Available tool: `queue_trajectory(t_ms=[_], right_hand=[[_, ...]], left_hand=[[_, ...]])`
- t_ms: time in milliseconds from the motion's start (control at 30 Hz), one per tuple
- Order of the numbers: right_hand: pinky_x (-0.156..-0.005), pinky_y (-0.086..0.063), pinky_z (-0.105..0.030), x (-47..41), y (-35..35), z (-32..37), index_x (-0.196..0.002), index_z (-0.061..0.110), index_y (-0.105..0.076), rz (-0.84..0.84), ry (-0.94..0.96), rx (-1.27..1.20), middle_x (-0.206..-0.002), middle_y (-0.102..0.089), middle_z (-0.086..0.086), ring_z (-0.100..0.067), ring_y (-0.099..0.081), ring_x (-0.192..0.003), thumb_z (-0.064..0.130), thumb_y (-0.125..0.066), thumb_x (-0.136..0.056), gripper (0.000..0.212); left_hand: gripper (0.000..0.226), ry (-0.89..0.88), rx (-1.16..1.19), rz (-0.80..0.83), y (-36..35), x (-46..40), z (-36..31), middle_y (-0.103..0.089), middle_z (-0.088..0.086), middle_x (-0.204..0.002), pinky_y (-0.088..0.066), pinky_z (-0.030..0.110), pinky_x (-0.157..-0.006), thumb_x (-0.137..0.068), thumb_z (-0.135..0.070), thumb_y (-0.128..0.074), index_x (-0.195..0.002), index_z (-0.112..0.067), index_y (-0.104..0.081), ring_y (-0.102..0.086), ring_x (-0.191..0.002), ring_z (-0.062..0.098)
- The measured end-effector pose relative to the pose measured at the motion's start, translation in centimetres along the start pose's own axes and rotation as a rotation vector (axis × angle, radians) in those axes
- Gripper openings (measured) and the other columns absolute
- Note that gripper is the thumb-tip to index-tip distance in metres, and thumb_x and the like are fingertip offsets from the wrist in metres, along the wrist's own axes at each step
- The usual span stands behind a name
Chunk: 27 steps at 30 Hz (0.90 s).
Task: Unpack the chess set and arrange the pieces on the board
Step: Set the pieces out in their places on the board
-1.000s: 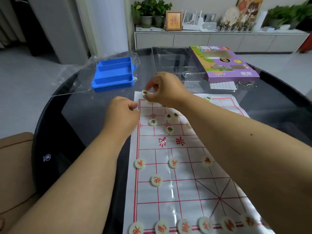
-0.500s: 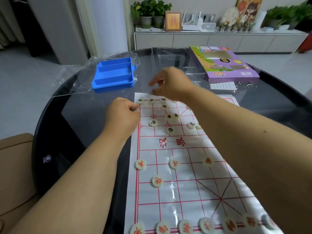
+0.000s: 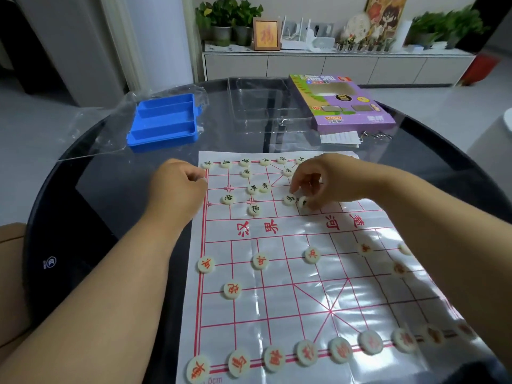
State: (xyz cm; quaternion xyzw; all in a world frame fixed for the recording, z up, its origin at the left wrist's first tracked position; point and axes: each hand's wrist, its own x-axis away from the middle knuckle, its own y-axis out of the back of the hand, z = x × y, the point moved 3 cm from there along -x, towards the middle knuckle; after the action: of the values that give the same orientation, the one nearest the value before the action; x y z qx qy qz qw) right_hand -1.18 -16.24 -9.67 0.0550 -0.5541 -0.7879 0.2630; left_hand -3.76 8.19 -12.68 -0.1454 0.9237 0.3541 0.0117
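The round dark glass worktop point(image 3: 83, 217) carries everything, and the paper board point(image 3: 304, 273) lies flat across its near half, the red grid running away from the person so both camps can be filled from one seat. Behind it, pushed out of the way, sit the purple box point(image 3: 349, 106), a clear plastic tray point(image 3: 266, 106) and the blue case point(image 3: 166, 120) resting on a crumpled clear bag point(image 3: 105, 126); all appear emptied, which suggests unpacking is done and only arranging is left.

The left hand point(image 3: 177, 187) rests as a loose fist on the board's far left edge, probably to keep the light sheet from sliding; whether its curled fingers hold anything I cannot tell. The right hand point(image 3: 321, 181) reaches over the far right part of the board, its fingers point(image 3: 295, 187) bent down and closing on a loose black piece point(image 3: 303, 202), which lies just beside another black piece point(image 3: 289, 199).

The red pieces point(image 3: 274, 358) already line the near edge, with more on their points further up, so that camp looks complete. On the far side, a row of black pieces point(image 3: 245, 162) fills the back line from the left, while several others point(image 3: 259, 187) lie scattered off the grid points, apparently waiting to be sorted. By my judgement the task is well past halfway.
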Motion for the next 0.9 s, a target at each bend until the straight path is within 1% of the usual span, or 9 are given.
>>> queue_trajectory(t_ms=[133, 267, 367, 433, 633, 700, 733, 833, 900], right_hand=[[-0.070, -0.048, -0.028, -0.2, -0.6, 0.3, -0.093, 0.034, -0.062, -0.058, 0.013, -0.021, -0.087, -0.060, 0.010, -0.012, -0.057, -0.079, 0.036, -0.079, -0.070, 0.030], [-0.065, -0.046, -0.023, -0.5, -0.7, 0.4, -0.090, 0.032, -0.062, -0.093, 0.028, -0.006, -0.084, -0.059, 0.012, -0.011, -0.056, -0.075, 0.030, -0.078, -0.073, 0.024], [-0.068, -0.049, -0.024, -0.4, -0.5, 0.1, -0.090, 0.029, -0.065, -0.080, 0.008, 0.013, -0.084, -0.061, 0.011, -0.012, -0.059, -0.079, 0.024, -0.074, -0.078, 0.016], [-0.071, -0.050, -0.023, -0.2, -0.3, -0.3, -0.087, 0.030, -0.067, -0.071, -0.015, 0.010, -0.086, -0.064, 0.012, -0.011, -0.060, -0.081, 0.027, -0.074, -0.078, 0.012], [-0.067, -0.049, -0.028, 0.0, -0.7, 0.2, -0.092, 0.027, -0.063, -0.115, 0.006, -0.096, -0.082, -0.062, 0.007, -0.014, -0.058, -0.074, 0.031, -0.080, -0.070, 0.028], [-0.066, -0.049, -0.030, -0.1, -1.1, 0.6, -0.088, 0.027, -0.061, -0.155, 0.041, -0.095, -0.079, -0.062, 0.008, -0.014, -0.058, -0.073, 0.029, -0.080, -0.069, 0.027], [-0.065, -0.048, -0.029, -0.2, -1.2, 0.8, -0.086, 0.027, -0.061, -0.166, 0.058, -0.076, -0.078, -0.061, 0.010, -0.013, -0.057, -0.073, 0.028, -0.079, -0.071, 0.024], [-0.063, -0.045, -0.016, -0.4, -1.3, 1.0, -0.086, 0.027, -0.066, -0.160, 0.072, -0.038, -0.081, -0.062, 0.013, -0.006, -0.056, -0.073, 0.025, -0.073, -0.080, 0.010], [-0.064, -0.044, -0.016, -0.4, -1.1, 0.9, -0.091, 0.025, -0.071, -0.170, 0.076, -0.039, -0.084, -0.065, 0.011, -0.004, -0.055, -0.073, 0.022, -0.071, -0.082, 0.009]], left_hand=[[0.012, 0.011, 0.004, -0.009, -0.1, -0.1, 0.2, -0.048, -0.019, -0.079, -0.042, 0.018, -0.050, -0.092, -0.015, -0.059, -0.091, -0.009, -0.070, -0.056, -0.064, 0.004], [0.011, 0.013, 0.001, -0.005, -0.1, -0.2, 0.3, -0.051, -0.015, -0.082, -0.043, 0.019, -0.050, -0.091, -0.017, -0.060, -0.092, -0.012, -0.070, -0.059, -0.067, 0.006], [0.009, 0.007, -0.003, 0.000, -0.1, -0.2, 0.4, -0.048, -0.017, -0.080, -0.043, 0.018, -0.049, -0.091, -0.016, -0.060, -0.090, -0.014, -0.069, -0.057, -0.065, 0.005], [0.008, 0.009, -0.003, 0.000, -0.1, -0.2, 0.3, -0.046, -0.020, -0.077, -0.043, 0.018, -0.049, -0.091, -0.015, -0.060, -0.087, -0.015, -0.068, -0.057, -0.064, 0.004], [0.008, 0.016, 0.002, 0.000, -0.1, -0.2, 0.4, -0.047, -0.020, -0.078, -0.042, 0.018, -0.049, -0.091, -0.016, -0.060, -0.086, -0.018, -0.066, -0.056, -0.063, 0.004], [0.008, 0.016, -0.002, -0.002, -0.1, -0.2, 0.4, -0.047, -0.018, -0.079, -0.042, 0.017, -0.048, -0.091, -0.017, -0.060, -0.086, -0.019, -0.065, -0.056, -0.063, 0.004], [0.007, 0.016, -0.002, -0.003, -0.1, -0.2, 0.4, -0.047, -0.018, -0.078, -0.041, 0.017, -0.048, -0.091, -0.017, -0.060, -0.086, -0.018, -0.065, -0.055, -0.063, 0.003], [0.006, 0.029, 0.010, 0.000, -0.2, -0.2, 0.5, -0.046, -0.019, -0.077, -0.042, 0.017, -0.048, -0.091, -0.017, -0.060, -0.088, -0.017, -0.066, -0.055, -0.062, 0.003], [0.006, 0.025, 0.008, -0.001, -0.2, -0.3, 0.6, -0.049, -0.017, -0.080, -0.042, 0.017, -0.048, -0.091, -0.017, -0.061, -0.089, -0.018, -0.066, -0.056, -0.063, 0.004]])
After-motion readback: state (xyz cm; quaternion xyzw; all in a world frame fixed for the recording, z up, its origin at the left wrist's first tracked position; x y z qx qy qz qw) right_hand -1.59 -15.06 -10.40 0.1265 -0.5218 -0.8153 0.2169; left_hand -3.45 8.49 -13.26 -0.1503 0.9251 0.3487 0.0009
